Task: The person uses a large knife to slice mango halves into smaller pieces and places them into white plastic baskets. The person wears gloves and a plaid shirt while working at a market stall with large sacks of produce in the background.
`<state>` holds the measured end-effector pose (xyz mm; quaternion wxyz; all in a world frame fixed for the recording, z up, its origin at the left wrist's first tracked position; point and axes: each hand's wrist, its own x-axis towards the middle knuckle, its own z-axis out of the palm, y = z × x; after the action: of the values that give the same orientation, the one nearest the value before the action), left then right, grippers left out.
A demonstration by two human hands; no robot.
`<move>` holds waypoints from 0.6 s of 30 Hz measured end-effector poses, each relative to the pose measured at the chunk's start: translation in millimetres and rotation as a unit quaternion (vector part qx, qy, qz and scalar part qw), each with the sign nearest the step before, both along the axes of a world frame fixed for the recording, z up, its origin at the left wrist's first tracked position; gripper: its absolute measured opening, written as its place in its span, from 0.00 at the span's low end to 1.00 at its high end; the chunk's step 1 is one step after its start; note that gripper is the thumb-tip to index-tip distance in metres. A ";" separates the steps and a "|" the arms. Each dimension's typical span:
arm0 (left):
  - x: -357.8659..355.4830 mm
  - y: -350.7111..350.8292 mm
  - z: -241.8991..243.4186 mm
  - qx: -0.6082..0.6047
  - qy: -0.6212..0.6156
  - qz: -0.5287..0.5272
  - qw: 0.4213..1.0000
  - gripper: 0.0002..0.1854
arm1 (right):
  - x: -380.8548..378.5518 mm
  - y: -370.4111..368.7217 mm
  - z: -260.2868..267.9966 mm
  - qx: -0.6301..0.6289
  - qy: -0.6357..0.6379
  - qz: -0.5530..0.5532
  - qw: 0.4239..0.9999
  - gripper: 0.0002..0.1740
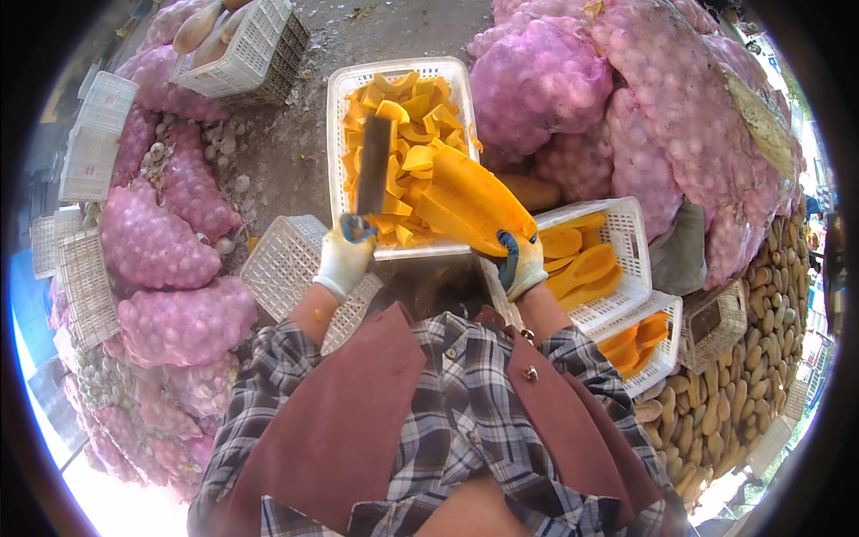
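Note:
Wearing a stained white and blue work glove, my left hand (346, 258) is closed around the handle of a broad-bladed knife (375, 164). The blade points away from me over a white plastic crate (330, 134) of cut orange squash chunks (429, 107). My right hand (520, 258), gloved too, grips the near end of a long peeled squash piece (473, 194). That piece slants over the crate's near right part, its far end among the chunks. The blade is to the left of it, apart from it. The fingers under the piece are partly hidden.
Two white crates with peeled squash pieces (590, 268) (641, 342) stand to my right. Beyond them lie piled whole squashes (725, 396). Pink mesh sacks of bulbs (537, 80) flank both sides. An overturned-looking white crate (295, 262) sits near my left arm.

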<state>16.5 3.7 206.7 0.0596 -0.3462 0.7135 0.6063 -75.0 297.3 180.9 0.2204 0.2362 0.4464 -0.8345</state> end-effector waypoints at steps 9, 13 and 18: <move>-27.5 5.6 1.7 -0.272 -0.085 -0.317 0.905 0.18 | -31.0 -29.2 9.9 0.089 0.084 0.036 0.992 0.27; -49.2 4.5 11.0 -0.041 -0.069 -0.177 0.981 0.14 | -20.5 -27.9 5.6 0.029 -0.061 -0.009 0.998 0.29; -63.1 -1.1 74.7 0.098 0.076 0.065 0.990 0.09 | -26.6 -44.4 3.6 0.018 -0.034 -0.113 0.993 0.26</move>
<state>-46.6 2.6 281.4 -0.0012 -0.3373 0.6288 0.7006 -101.6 252.9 184.6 0.1354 0.3171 0.4239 -0.8375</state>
